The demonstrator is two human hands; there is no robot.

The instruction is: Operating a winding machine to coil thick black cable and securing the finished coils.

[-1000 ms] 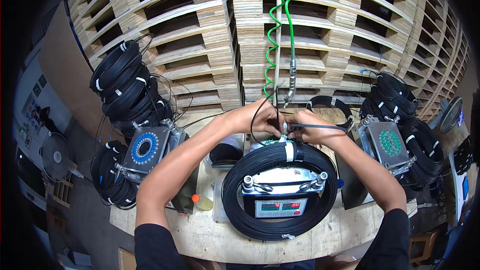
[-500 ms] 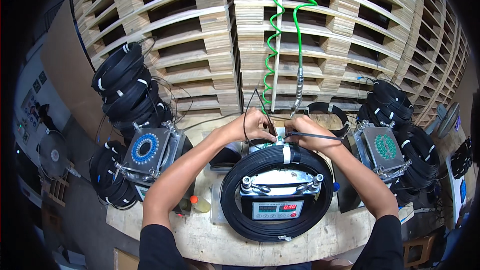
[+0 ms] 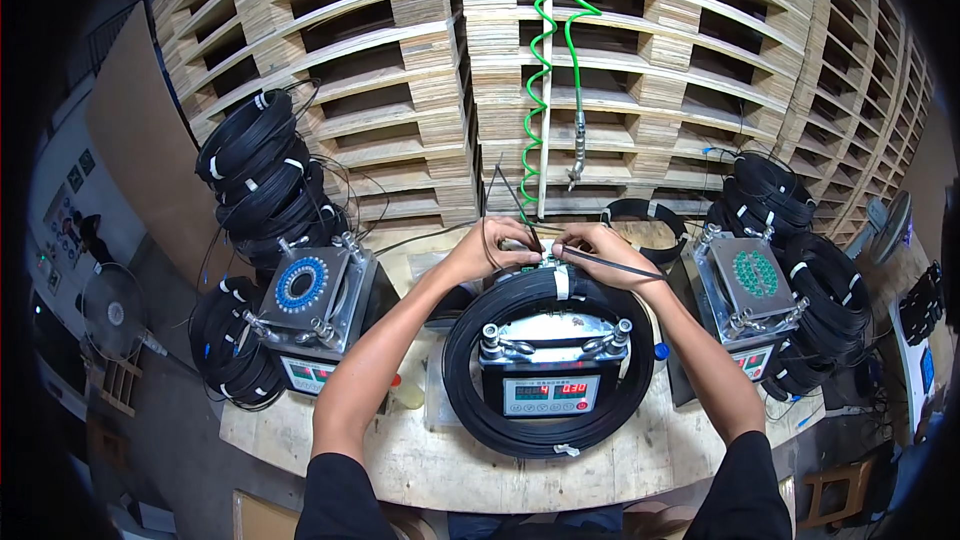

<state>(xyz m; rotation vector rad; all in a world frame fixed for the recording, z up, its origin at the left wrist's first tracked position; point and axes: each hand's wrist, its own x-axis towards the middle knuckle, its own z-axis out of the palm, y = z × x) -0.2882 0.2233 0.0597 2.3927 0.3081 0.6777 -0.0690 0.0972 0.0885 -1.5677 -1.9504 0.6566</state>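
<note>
A large coil of black cable (image 3: 461,395), bound with white tape, stands around the front of a metal clamp machine (image 3: 555,328). Behind the coil's top, both of my hands work close together at the machine's far side. My left hand (image 3: 497,245) is closed in a pinch on a black cable end (image 3: 535,240), with a thin loop of cable rising behind it. My right hand (image 3: 603,252) pinches another cable end, whose black length (image 3: 622,268) crosses the hand toward the wrist. The fingertips almost meet, and what lies right between them is largely hidden.
Similar machines stand left, with a ring of blue connectors (image 3: 300,285), and right, with green connectors (image 3: 755,274). Black cable coils (image 3: 255,155) pile up beside them. A green coiled air hose (image 3: 573,40) with a metal nozzle hangs ahead, before stacked wooden pallets (image 3: 420,60).
My hands have drawn slightly closer together at the machine's far side. The machine's red display reads differently. My view has shifted a little, so the hose nozzle appears higher.
</note>
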